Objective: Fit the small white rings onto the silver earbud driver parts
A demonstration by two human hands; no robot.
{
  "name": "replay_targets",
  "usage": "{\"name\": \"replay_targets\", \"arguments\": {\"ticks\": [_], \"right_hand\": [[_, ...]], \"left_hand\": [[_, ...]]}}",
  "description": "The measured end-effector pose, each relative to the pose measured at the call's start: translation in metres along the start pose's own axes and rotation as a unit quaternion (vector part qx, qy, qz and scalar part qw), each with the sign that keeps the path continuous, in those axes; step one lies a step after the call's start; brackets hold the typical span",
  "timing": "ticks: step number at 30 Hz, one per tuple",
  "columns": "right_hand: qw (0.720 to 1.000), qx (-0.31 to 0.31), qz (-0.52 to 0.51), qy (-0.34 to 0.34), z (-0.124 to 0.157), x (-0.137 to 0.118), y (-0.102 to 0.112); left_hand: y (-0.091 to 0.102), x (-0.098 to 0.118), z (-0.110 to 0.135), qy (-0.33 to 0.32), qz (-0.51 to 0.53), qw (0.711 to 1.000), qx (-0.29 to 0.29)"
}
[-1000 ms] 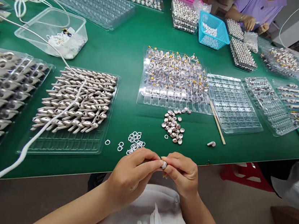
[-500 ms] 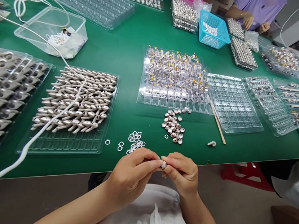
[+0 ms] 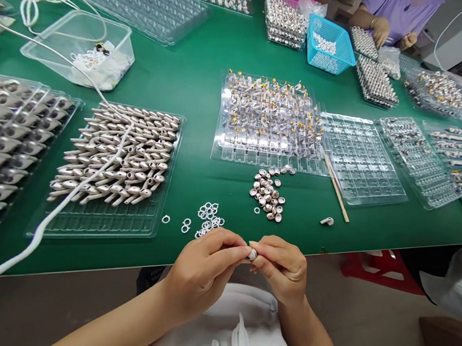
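A small white earbud part [image 3: 252, 255] with a dark edge is pinched between my left hand [image 3: 207, 271] and my right hand [image 3: 282, 265], just off the table's front edge. Thumb and index finger of each hand close on it from opposite sides, and they hide most of it. Beyond the left fingers lies a loose pile of white rings [image 3: 210, 216]. A heap of small beige-metallic caps [image 3: 268, 195] sits on the green table [image 3: 192, 133] past the right hand. To its right lie a single earbud shell [image 3: 327, 222] and a thin wooden stick [image 3: 337, 191].
On the left, a tray of earbud shells [image 3: 115, 159] has a white cable [image 3: 70, 199] across it. A clear tub [image 3: 75, 40] stands behind. Further right are a tray of small assemblies [image 3: 269, 112], a clear tray [image 3: 362, 159] and a blue basket [image 3: 329, 51]. A co-worker in purple [image 3: 393, 4] sits across.
Almost nothing differs. Both hands keep their pinch on the small white part at the same spot, with only a very slight shift of the fingers.
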State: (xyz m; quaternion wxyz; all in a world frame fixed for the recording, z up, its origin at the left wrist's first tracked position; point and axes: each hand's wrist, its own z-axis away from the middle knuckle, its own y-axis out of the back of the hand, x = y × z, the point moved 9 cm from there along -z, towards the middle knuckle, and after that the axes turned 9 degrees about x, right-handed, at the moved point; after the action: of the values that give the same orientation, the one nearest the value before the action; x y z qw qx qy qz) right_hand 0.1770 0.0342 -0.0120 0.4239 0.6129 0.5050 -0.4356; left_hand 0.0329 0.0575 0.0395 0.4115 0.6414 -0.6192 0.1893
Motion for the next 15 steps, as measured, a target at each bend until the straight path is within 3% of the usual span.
{"name": "replay_targets", "arguments": {"ticks": [15], "right_hand": [[0.994, -0.004, 0.063, 0.087, -0.002, -0.018, -0.002]], "left_hand": [[0.000, 0.002, 0.002, -0.009, -0.014, 1.000, -0.002]]}}
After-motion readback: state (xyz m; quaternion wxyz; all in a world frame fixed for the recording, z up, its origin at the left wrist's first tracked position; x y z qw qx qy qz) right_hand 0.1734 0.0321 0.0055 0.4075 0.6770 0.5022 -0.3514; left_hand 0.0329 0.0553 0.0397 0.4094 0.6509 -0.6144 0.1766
